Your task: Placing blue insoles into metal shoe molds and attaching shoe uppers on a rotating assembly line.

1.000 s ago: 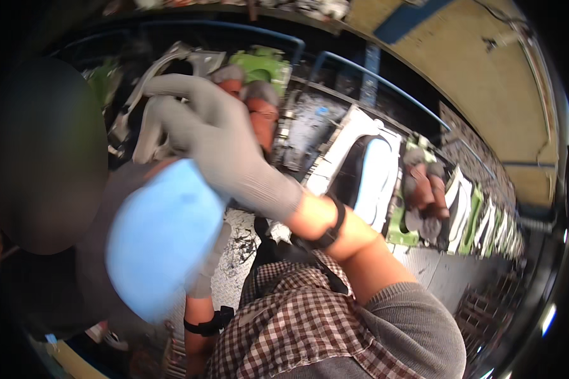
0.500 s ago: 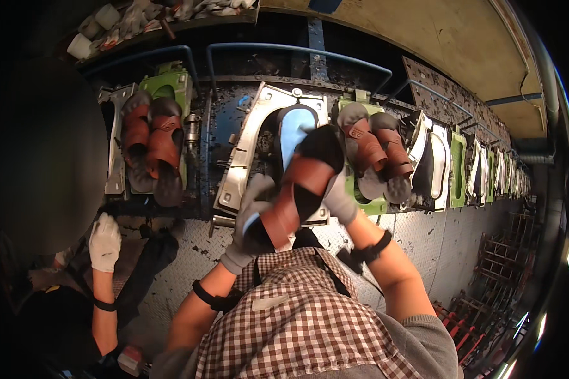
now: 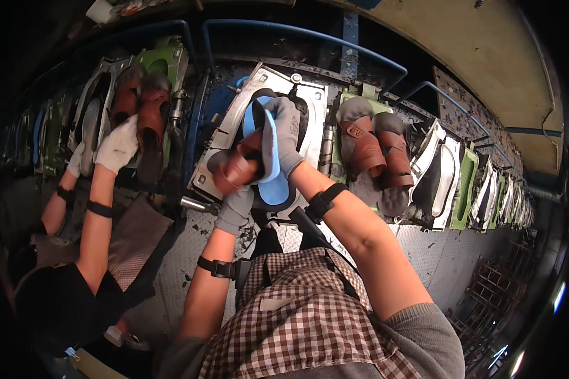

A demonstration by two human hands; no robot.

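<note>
A brown-strapped sandal [image 3: 239, 165] is tilted on its side over an open silvery metal mould [image 3: 212, 155], its blue sole [image 3: 270, 148] turned to the right. My right hand [image 3: 287, 129], in a grey glove, is closed around the sole's upper end. At the sandal's lower end, my grey-gloved left hand [image 3: 236, 205] grips from below, its fingers partly hidden. Below the sandal, inside the mould, another blue sole piece [image 3: 274, 193] shows.
Brown sandals on dark lasts [image 3: 360, 142] rest on a green mould to the right, with more moulds [image 3: 439, 170] beyond. At left, a co-worker's white-gloved hand [image 3: 118, 146] touches other sandals [image 3: 152, 117]. A blue rail [image 3: 303, 30] runs behind.
The sandal has shifted left and tipped onto its side, so its blue sole now shows. My right hand has moved up and left. The co-worker's hand has reached the left sandals.
</note>
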